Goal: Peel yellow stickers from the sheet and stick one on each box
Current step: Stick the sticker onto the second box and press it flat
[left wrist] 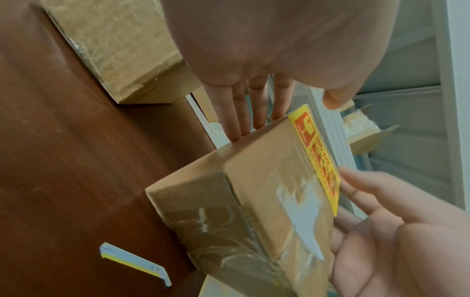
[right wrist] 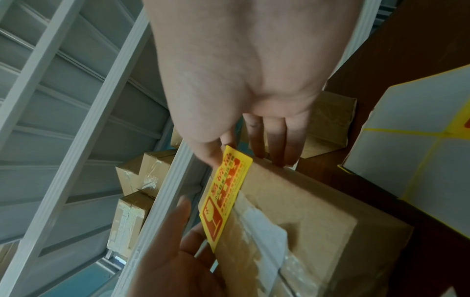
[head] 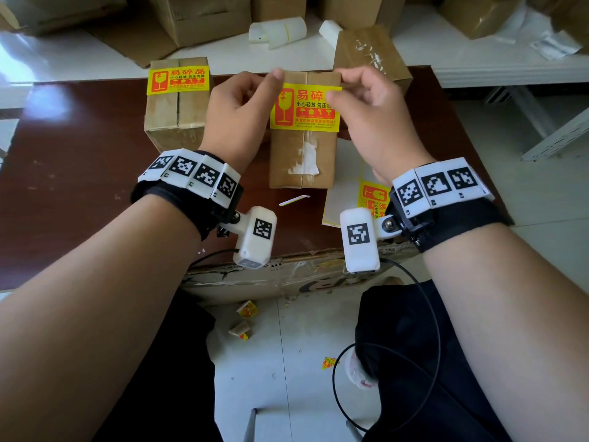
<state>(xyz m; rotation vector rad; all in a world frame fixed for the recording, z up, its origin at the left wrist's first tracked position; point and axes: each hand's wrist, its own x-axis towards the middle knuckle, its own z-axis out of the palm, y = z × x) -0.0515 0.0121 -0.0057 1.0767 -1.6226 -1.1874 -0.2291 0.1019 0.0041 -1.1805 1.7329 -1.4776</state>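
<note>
Both hands, left hand [head: 237,118] and right hand [head: 371,119], pinched the top corners of a yellow rectangular fragile sticker [head: 304,108] against the brown taped cardboard box [head: 302,157] at table centre, an already-stickered cardboard box [head: 175,105] at its 9 o'clock, the white backing sheet [head: 342,194] at 4 o'clock.

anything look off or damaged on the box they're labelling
The middle box has a torn white label remnant on top, just below the yellow sticker. A stray backing strip lies loose on the table.

Head view: bright daylight, sharp centre, wide-angle bending at edges. Glare marks the tabletop [head: 63,129] left of the fingers. Wrist views: dimmer, palms nearest the lens blurred, soft shadows beneath the fingers [right wrist: 277,144].
</note>
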